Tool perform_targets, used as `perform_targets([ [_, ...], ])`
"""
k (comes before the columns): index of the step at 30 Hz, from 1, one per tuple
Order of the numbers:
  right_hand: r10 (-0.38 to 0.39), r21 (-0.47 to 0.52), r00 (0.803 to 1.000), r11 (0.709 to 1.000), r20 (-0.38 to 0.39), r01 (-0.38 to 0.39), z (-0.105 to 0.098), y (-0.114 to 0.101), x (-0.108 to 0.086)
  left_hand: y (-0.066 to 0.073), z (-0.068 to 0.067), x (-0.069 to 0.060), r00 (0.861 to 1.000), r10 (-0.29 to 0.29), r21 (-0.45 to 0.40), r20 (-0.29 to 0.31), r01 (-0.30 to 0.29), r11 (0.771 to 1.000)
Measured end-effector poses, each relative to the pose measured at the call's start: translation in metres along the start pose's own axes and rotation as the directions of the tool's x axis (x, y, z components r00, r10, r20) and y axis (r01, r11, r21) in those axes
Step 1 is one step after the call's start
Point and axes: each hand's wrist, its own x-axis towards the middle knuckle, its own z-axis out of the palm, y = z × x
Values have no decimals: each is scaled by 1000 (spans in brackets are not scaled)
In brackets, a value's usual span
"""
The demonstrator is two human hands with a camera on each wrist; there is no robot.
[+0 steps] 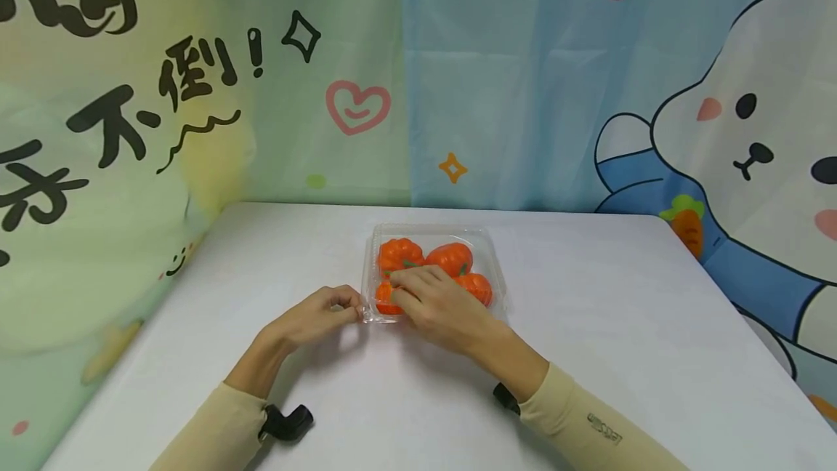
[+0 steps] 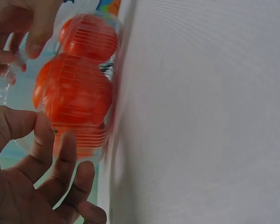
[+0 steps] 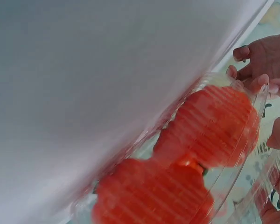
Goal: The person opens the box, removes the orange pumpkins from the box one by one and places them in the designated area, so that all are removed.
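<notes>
White table (image 1: 588, 296) first, with a clear plastic box (image 1: 489, 253) set near the middle of its far edge. The box's near-left corner is pinched by the left hand (image 1: 327, 307), thumb to forefinger, other fingers loosely spread. The right hand (image 1: 431, 304) is held over the near side, fingers bent; clear plastic shows between them and the thumb, but whether it's actually gripped can't be told. Inside, four orange-red pepper-like pieces (image 1: 451, 259) can be made out. Tbh, the corner is probably best pinned lightly and force spread along the rim, since thin plastic could buckle and the pieces get squashed.
</notes>
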Motion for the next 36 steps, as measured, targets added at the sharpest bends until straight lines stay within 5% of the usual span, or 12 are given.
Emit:
perform_targets([
  [11, 76, 47, 997, 996, -15, -75, -11, 18, -29, 2, -3, 3, 1000, -24, -5, 15, 24, 1000],
  [21, 143, 28, 988, 989, 66, -145, -27, 27, -52, 4, -4, 5, 1000, -25, 11, 19, 25, 1000],
  [31, 212, -89, 970, 975, 115, -203, -38, 32, -69, 1, -4, 5, 999, -26, 9, 30, 26, 1000],
  [36, 188, -107, 977, 978, 100, -177, -40, 34, -72, 0, -5, 5, 998, -58, -3, 21, 58, 998],
])
